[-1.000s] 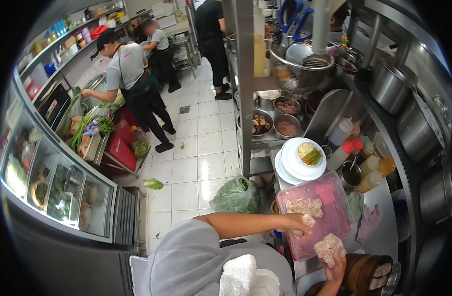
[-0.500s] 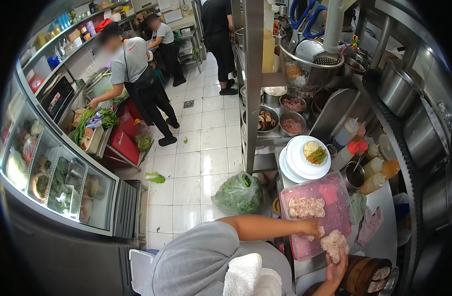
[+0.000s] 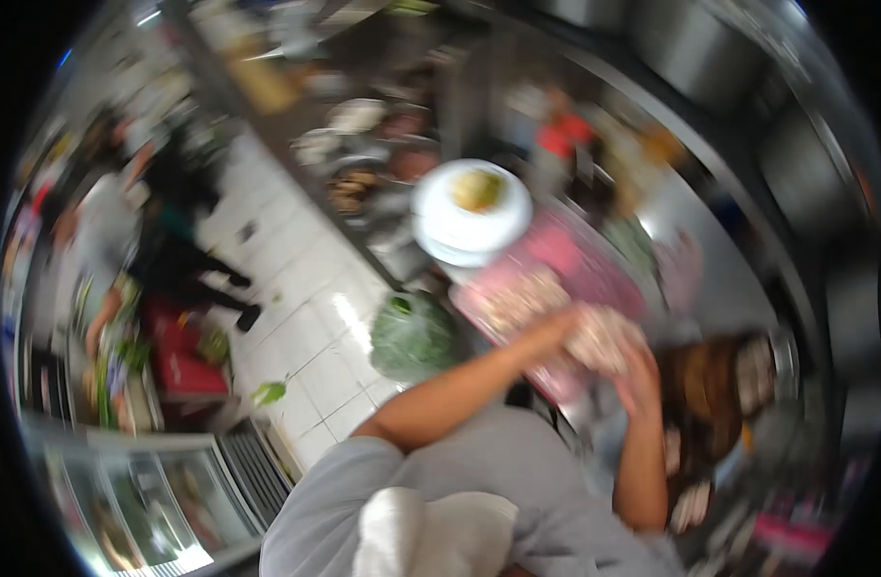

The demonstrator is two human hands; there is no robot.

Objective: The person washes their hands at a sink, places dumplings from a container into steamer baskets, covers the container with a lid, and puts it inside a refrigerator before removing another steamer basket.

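Note:
A clump of pale pink raw meat mixture (image 3: 602, 338) rests in my right hand (image 3: 638, 383), whose fingers curl around its near side. My left hand (image 3: 559, 332) is at the left side of the same clump, over the edge of the tray; motion smears its fingers. Beneath and beyond is the pink plastic tray (image 3: 609, 279), with a row of pale meat portions (image 3: 525, 300) in it. White plates (image 3: 445, 226) are stacked behind the tray, with a pale and green food item (image 3: 477, 190) on top.
Bamboo steamers (image 3: 700, 394) stand right of my right arm. A bag of leafy greens (image 3: 410, 338) sits on the tiled floor (image 3: 306, 327) to the left. Bowls of ingredients (image 3: 349, 190) and red-topped bottles (image 3: 563, 137) are behind the plates. A co-worker (image 3: 113, 226) stands at far left.
The whole view has swung and tilted and is now blurred. My left hand has gone from inside the tray to the clump, and my right hand still holds the clump.

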